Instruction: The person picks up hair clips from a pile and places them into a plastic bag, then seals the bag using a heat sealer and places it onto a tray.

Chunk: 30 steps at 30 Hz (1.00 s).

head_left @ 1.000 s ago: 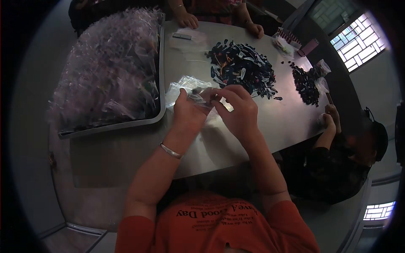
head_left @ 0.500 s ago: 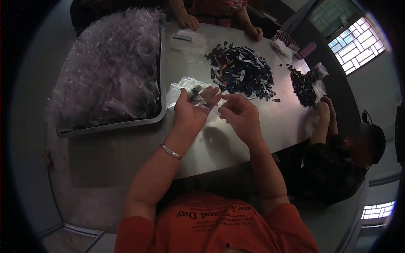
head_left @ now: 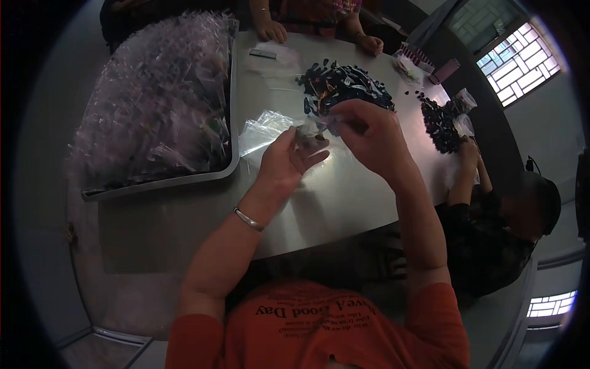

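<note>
My left hand (head_left: 284, 161) holds a small clear plastic bag (head_left: 312, 136) between thumb and fingers, with some small dark pieces in it. My right hand (head_left: 373, 132) is raised just right of the bag, its thumb and fingers pinched at the bag's upper edge; the fingertips are partly blurred. Behind my left hand, a stack of flat clear bags (head_left: 265, 130) lies on the metal table. A heap of small dark and striped pieces (head_left: 344, 86) lies just beyond my right hand, which hides part of it.
On the left stands a large grey-rimmed tray (head_left: 233, 123) piled with filled clear bags (head_left: 160, 92). Another dark heap (head_left: 437, 126) lies at right, near a co-worker's hands (head_left: 470, 154). Across the metal table (head_left: 276, 227) rest another person's hands (head_left: 270, 29), near a small flat dark object (head_left: 263, 54).
My right hand has moved right and up, turning over at the bag's edge. My left hand has tilted, and the bag now stands more bunched between the hands.
</note>
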{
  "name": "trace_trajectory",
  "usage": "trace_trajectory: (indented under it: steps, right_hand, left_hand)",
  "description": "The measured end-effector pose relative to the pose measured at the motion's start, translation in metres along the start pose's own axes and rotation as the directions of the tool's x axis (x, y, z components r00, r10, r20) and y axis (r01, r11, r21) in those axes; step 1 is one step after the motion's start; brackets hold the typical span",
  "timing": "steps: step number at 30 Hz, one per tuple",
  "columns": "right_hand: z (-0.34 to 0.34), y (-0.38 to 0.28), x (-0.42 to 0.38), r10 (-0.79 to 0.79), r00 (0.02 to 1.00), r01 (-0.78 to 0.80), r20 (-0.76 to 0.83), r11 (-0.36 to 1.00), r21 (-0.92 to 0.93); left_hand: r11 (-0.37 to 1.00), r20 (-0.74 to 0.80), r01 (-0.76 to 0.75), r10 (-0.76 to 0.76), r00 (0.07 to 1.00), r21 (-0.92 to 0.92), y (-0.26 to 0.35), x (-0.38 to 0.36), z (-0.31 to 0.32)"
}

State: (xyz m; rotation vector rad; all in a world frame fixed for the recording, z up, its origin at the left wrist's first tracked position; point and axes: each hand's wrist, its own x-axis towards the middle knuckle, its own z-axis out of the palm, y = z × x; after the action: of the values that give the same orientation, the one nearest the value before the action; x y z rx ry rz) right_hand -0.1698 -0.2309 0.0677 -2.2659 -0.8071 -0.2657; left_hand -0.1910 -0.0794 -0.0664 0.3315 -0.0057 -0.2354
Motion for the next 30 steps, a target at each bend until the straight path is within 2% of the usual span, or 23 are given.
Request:
trace_trajectory:
  steps: [1, 3, 4, 5, 7, 11, 13, 14, 15, 17, 19, 21, 22, 24, 26, 28, 30]
  right_hand:
    - [0.001, 0.004, 0.0, 0.006, 1.0, -0.006, -0.001, 1.0, 0.003]
    - [0.0, 0.015, 0.006, -0.013, 1.0, 0.015, 0.02, 0.991, -0.135]
    - [-0.002, 0.014, 0.006, 0.034, 0.999, -0.034, -0.005, 0.999, 0.012]
    - [-0.004, 0.012, 0.006, 0.03, 1.0, -0.03, 0.004, 0.999, 0.011]
    - [-0.007, 0.008, 0.006, 0.122, 0.993, -0.12, -0.002, 0.985, 0.12]
    - [-0.003, 0.023, 0.005, 0.143, 0.989, -0.149, 0.042, 0.962, 0.229]
    - [-0.005, 0.029, 0.002, 0.207, 0.97, -0.242, 0.128, 0.869, 0.432]
    - [-0.007, 0.03, 0.0, 0.213, 0.967, -0.253, 0.137, 0.831, 0.496]
    - [-0.012, 0.035, -0.003, 0.228, 0.966, -0.258, 0.122, 0.832, 0.492]
    - [-0.019, 0.051, -0.01, 0.313, 0.945, -0.291, 0.098, 0.662, 0.691]
    - [-0.027, 0.082, -0.019, 0.338, 0.94, -0.277, 0.042, 0.69, 0.669]
    - [-0.033, 0.119, -0.03, 0.465, 0.878, -0.362, -0.115, 0.801, 0.476]
    - [-0.033, 0.138, -0.037, 0.467, 0.876, -0.363, -0.118, 0.801, 0.477]
    - [-0.028, 0.173, -0.053, 0.438, 0.873, -0.427, -0.215, 0.899, 0.098]
    - [-0.019, 0.19, -0.064, 0.359, 0.892, -0.386, -0.274, 0.921, -0.051]
    - [-0.01, 0.197, -0.065, 0.378, 0.881, -0.413, -0.285, 0.908, -0.071]
    - [-0.003, 0.194, -0.061, 0.273, 0.924, -0.34, -0.268, 0.908, -0.247]
  left_hand:
    - [0.999, -0.079, -0.045, 0.045, 0.996, -0.001, -0.002, -0.001, 0.007]
    - [0.999, -0.107, -0.046, 0.044, 0.993, -0.016, -0.001, -0.001, 0.007]
    - [0.997, -0.139, -0.06, 0.053, 0.989, -0.041, -0.001, 0.0, 0.005]
    - [0.997, -0.142, -0.067, 0.059, 0.988, -0.048, -0.001, 0.0, 0.003]
    - [0.997, -0.038, -0.071, 0.071, 0.997, 0.011, 0.0, 0.0, -0.003]
    - [1.0, -0.018, -0.015, 0.015, 1.0, -0.01, 0.001, 0.001, -0.002]
    - [1.0, -0.03, -0.019, 0.018, 0.999, -0.012, 0.003, -0.002, 0.002]
    - [0.999, -0.086, -0.012, 0.008, 0.996, -0.048, 0.003, -0.002, 0.006]
    - [0.999, -0.078, 0.007, -0.011, 0.997, -0.046, 0.003, -0.001, 0.005]
    - [1.0, -0.099, 0.005, -0.007, 0.995, -0.019, 0.004, 0.0, 0.002]
    - [1.0, -0.094, 0.012, -0.013, 0.995, -0.011, 0.004, 0.001, 0.0]
    - [0.999, -0.111, -0.027, 0.025, 0.994, -0.016, 0.004, 0.001, -0.003]
    - [1.0, -0.109, -0.023, 0.022, 0.994, -0.014, 0.004, 0.001, -0.004]
    - [0.999, -0.137, -0.027, 0.023, 0.99, -0.025, 0.003, 0.002, -0.007]
    - [1.0, -0.147, -0.022, 0.02, 0.989, -0.011, 0.002, 0.003, -0.008]
    - [1.0, -0.158, -0.02, 0.021, 0.987, 0.006, 0.002, 0.003, -0.009]
    - [1.0, -0.139, -0.004, 0.006, 0.99, 0.014, 0.003, 0.004, -0.011]
